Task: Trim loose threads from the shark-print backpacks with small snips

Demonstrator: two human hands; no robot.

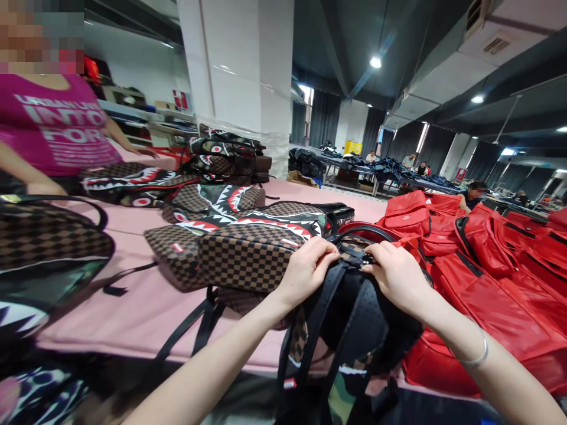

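Pinching 1 black-strapped backpack (pixel 354 319): left hand (pixel 308 268) and right hand (pixel 401 276).

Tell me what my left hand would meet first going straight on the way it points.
Your left hand is at the top of the backpack; straight on, it would probably meet that bag's black carry handle first, though depth there is hard to judge.

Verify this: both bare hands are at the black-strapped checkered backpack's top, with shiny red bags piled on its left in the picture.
Wrong side: the head view shows the shiny red bags piled on the right of the black-strapped checkered backpack. The left hand and right hand are indeed at its top.
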